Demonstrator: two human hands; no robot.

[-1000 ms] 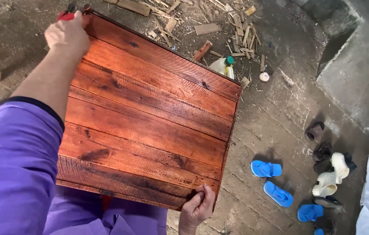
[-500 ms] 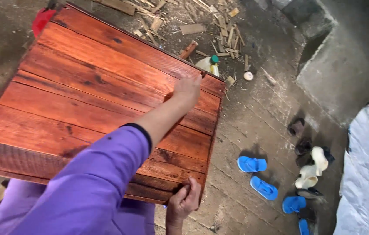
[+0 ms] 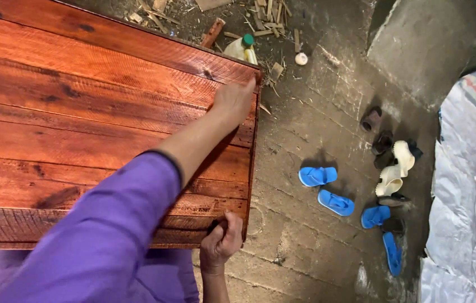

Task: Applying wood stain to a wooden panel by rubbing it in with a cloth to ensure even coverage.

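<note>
**Wooden panel held at two corners of its right edge**

Wooden panel [image 3: 81, 123], red-brown and made of planks running side by side, held up above the floor [image 3: 305, 235] and filling the left of the view. Left hand [image 3: 233, 101], at the end of a purple sleeve [image 3: 97, 247] stretched across the boards, laid on the face just short of the far right corner; fingers [image 3: 251, 84] together and pointing at that corner, though impossible to tell whether hooked over the edge. Right hand [image 3: 221, 242] at the near right corner, fingers [image 3: 231, 223] clamped around the lower edge from beneath.

Probably gripped this way because of the width: one hold below to carry the weight, one on top to stop the board tipping. Panel thus directly under the left palm and pinched in the right, both on the same side.

Down on the floor, well apart from the hands: wood scraps [image 3: 266, 22] and a bottle with a green cap [image 3: 242, 47] beyond the far corner, blue sandals [image 3: 317, 176] to the right, a white sack sheet [image 3: 468, 213] at the floor's right edge.
</note>
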